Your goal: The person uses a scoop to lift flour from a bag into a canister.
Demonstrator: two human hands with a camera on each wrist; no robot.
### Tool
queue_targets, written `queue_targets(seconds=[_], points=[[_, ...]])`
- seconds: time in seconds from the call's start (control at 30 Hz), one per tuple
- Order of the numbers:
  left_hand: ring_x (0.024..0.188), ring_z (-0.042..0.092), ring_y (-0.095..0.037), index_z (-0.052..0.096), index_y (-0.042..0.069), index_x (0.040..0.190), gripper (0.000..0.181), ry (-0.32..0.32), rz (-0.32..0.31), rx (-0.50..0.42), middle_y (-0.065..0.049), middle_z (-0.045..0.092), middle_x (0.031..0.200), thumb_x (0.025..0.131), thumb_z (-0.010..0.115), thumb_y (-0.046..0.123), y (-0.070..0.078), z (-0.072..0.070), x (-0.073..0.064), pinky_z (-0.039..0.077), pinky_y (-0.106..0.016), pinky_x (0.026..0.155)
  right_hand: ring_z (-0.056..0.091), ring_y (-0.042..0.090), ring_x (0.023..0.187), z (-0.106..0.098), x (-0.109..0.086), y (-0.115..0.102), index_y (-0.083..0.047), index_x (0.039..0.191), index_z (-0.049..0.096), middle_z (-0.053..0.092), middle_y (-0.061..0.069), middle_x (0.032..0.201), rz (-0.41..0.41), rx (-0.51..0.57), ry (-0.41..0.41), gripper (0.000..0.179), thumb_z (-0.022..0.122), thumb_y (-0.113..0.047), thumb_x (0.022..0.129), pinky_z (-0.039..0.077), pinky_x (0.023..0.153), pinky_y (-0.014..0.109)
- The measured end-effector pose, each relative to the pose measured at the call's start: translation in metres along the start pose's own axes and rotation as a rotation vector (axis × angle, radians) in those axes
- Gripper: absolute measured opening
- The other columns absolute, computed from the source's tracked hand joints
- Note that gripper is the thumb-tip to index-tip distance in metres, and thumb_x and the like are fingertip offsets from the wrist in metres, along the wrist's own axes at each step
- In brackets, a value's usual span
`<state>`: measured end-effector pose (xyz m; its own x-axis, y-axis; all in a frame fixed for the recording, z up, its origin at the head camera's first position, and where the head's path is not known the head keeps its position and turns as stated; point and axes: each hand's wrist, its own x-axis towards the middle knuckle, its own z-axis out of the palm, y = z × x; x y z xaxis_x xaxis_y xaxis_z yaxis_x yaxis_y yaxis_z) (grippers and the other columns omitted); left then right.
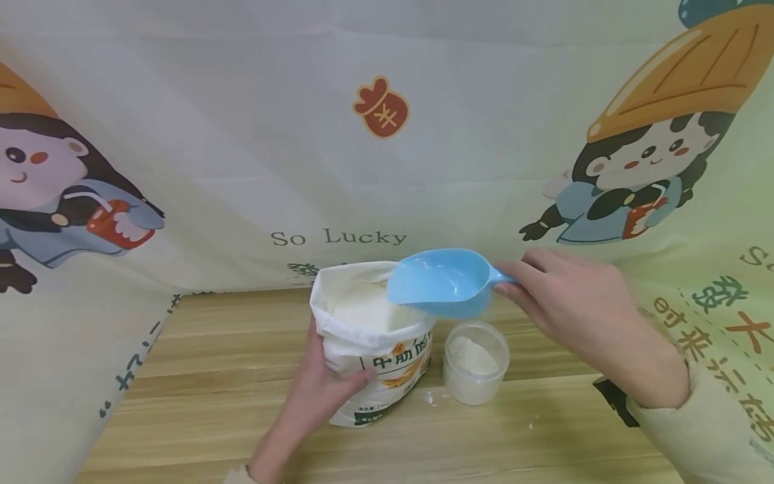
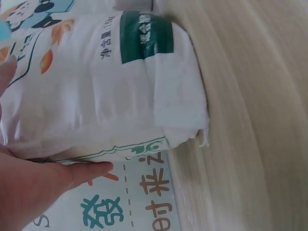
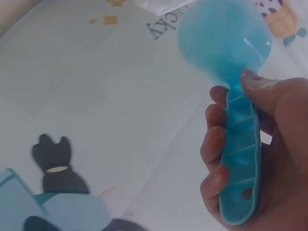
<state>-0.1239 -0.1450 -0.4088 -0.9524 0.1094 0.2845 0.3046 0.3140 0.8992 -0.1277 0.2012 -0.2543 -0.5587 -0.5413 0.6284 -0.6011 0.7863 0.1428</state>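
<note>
My left hand [image 1: 323,380] grips the lower left side of an open white flour bag [image 1: 387,343], thumb across its printed front. The bag stands upright with its top edge folded out and white flour [image 1: 365,306] inside. In the left wrist view the fingers bracket the bag [image 2: 86,91] near its base. My right hand [image 1: 574,306] holds a blue scoop [image 1: 444,279] by its handle, fingers wrapped round the ribbed grip [image 3: 240,139] in the right wrist view. The scoop's lip overlaps the bag's mouth. A white smear marks the right thumb [image 3: 260,84].
Just right of the bag stands a clear round tub [image 1: 474,386] with white powder in it, partly below the scoop. A wooden tabletop [image 1: 205,376] carries both. Printed cloth [image 1: 272,134] rises close behind and on both sides.
</note>
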Motion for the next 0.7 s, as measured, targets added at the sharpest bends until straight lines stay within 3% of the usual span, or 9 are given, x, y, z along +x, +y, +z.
queue_targets(seconds=[0.13,0.23,0.47,0.7], points=[[0.135,0.051,-0.028,0.012,0.033,0.164,0.13,0.008,0.048,0.01,-0.003,0.047,0.149,0.069,0.095,0.003,-0.001,0.004,0.001,0.04,-0.057,0.112,0.05,0.018,0.061,0.001,0.014,-0.01,-0.017,0.114,0.073,0.059,0.0,0.079,-0.036,-0.049,-0.018,0.032,0.057,-0.044,0.106,0.037,0.044,0.027],[0.135,0.051,-0.029,0.014,0.03,0.164,0.127,0.014,0.068,0.034,-0.004,0.048,0.149,0.07,0.095,0.006,-0.001,0.004,0.002,0.041,-0.058,0.112,0.054,0.022,0.063,0.002,0.023,-0.019,-0.015,0.113,0.073,0.061,0.003,0.08,-0.058,-0.096,-0.052,0.025,0.079,-0.027,0.092,0.04,0.046,0.03],[0.132,0.054,-0.03,0.013,0.031,0.164,0.127,0.019,0.041,0.091,-0.006,0.052,0.147,0.07,0.096,0.009,-0.002,0.003,0.002,0.045,-0.058,0.108,0.055,0.026,0.073,0.005,0.041,-0.04,-0.014,0.111,0.071,0.059,0.005,0.083,-0.107,-0.217,-0.201,0.024,0.079,-0.03,0.094,0.042,0.055,0.032],[0.132,0.054,-0.029,0.008,0.033,0.165,0.131,0.022,0.033,0.097,-0.006,0.052,0.147,0.071,0.096,0.009,-0.002,0.003,0.001,0.045,-0.058,0.108,0.058,0.026,0.081,0.01,0.055,-0.051,-0.015,0.11,0.074,0.066,0.005,0.095,-0.179,-0.295,-0.251,0.024,0.082,-0.027,0.091,0.044,0.063,0.033]])
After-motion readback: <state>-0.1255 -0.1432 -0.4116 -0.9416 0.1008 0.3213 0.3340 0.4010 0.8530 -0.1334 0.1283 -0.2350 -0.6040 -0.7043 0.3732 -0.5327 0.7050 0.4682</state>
